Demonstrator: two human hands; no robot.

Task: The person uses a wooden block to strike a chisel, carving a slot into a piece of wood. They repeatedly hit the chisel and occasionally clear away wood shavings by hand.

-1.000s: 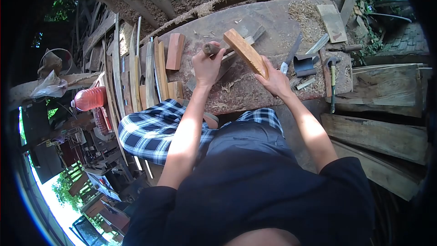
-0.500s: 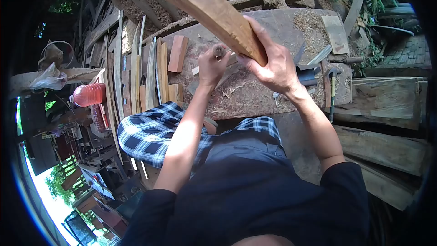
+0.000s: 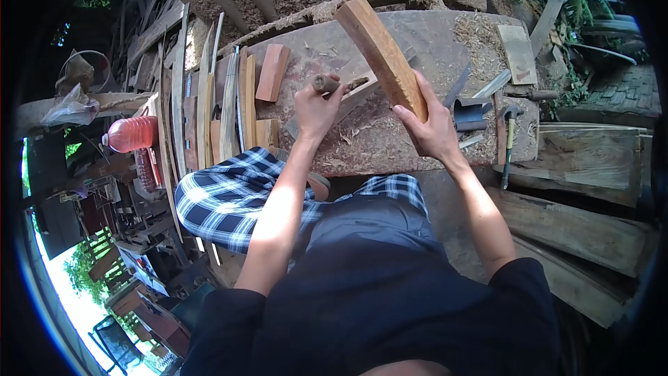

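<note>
The left hand [image 3: 315,113] was closed around a round, brown wooden handle [image 3: 324,84] above a pale, flat strip of wood [image 3: 364,91], apparently to keep the handle steady. The right hand [image 3: 435,127] gripped a thick, orange-brown wooden block [image 3: 383,52] by its near end, seemingly leaving the far end free; it slanted up and left over the worn, shaving-strewn bench [image 3: 320,36]. A claw hammer with a yellowish handle [image 3: 509,132] sat at the right edge, probably for easy reach.
</note>
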